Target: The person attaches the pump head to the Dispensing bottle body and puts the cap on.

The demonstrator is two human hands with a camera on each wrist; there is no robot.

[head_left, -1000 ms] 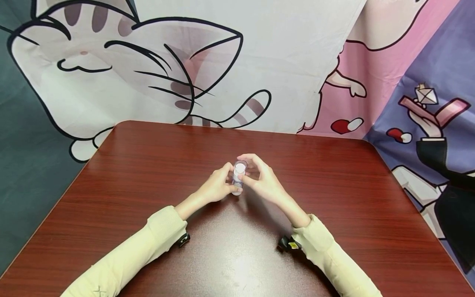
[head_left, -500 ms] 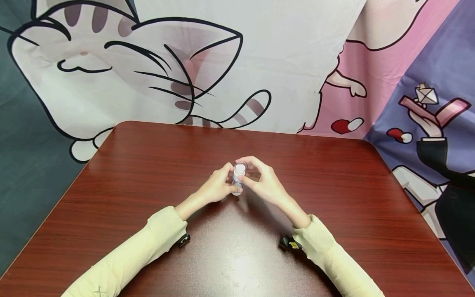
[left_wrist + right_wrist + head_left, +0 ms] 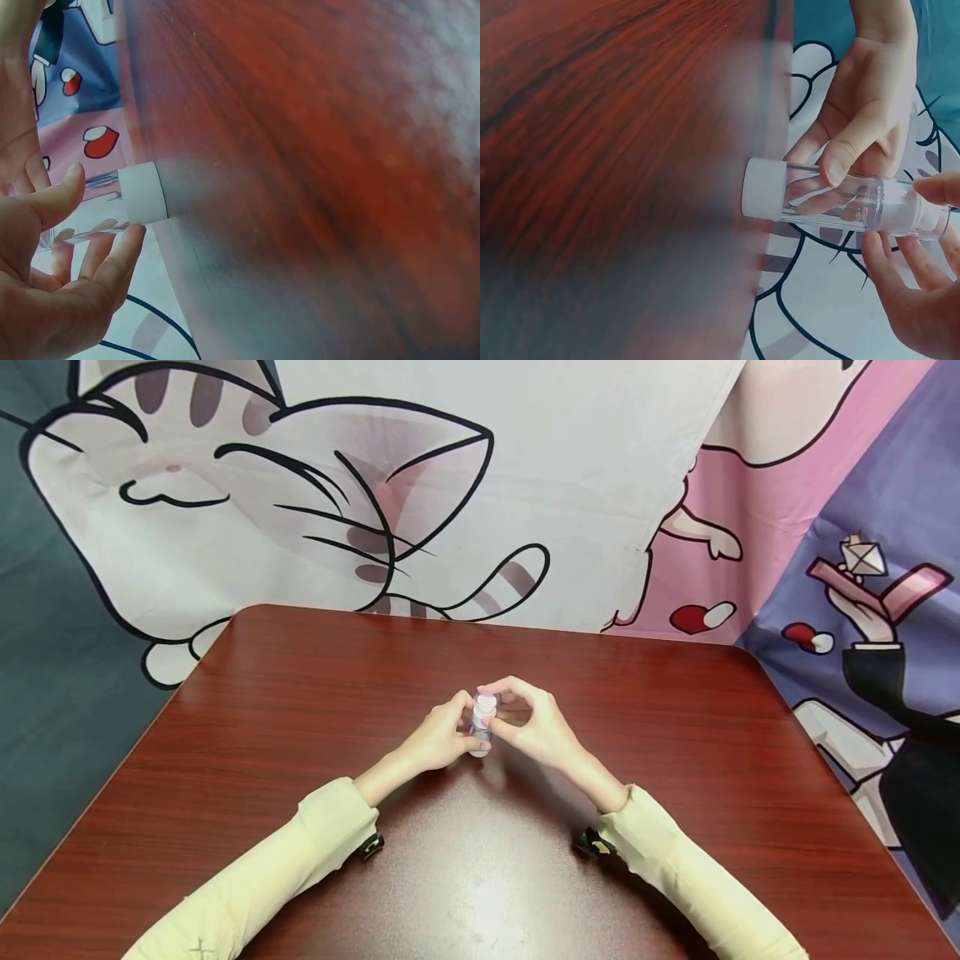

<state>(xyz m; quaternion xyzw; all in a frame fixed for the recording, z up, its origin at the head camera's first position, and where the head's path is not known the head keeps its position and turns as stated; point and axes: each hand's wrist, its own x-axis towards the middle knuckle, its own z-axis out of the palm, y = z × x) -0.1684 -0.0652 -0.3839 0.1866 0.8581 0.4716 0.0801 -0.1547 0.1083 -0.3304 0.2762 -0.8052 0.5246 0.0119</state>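
A clear cylindrical bottle (image 3: 829, 217) stands upright on the table, with a white base (image 3: 763, 187) at its bottom. At its upper end, a clear cap-like section (image 3: 900, 206) surrounds a white inner part. My left hand (image 3: 437, 735) grips the lower clear body, thumb on the near side and fingers behind. My right hand (image 3: 542, 727) pinches the top section between thumb and fingers. In the left wrist view the white base (image 3: 142, 193) shows beyond the left fingers, while the bottle's top is mostly hidden by the hand.
The reddish-brown wooden table (image 3: 337, 668) has a glossy bright reflection near the front. Behind it hangs a cartoon-printed cloth (image 3: 600, 485). Small black wrist devices sit under both pale sleeves (image 3: 667, 852).
The right wrist and forearm have swung slightly outward to the right, with the right fingers still on the bottle's top. The left hand and the bottle stay nearly in place.
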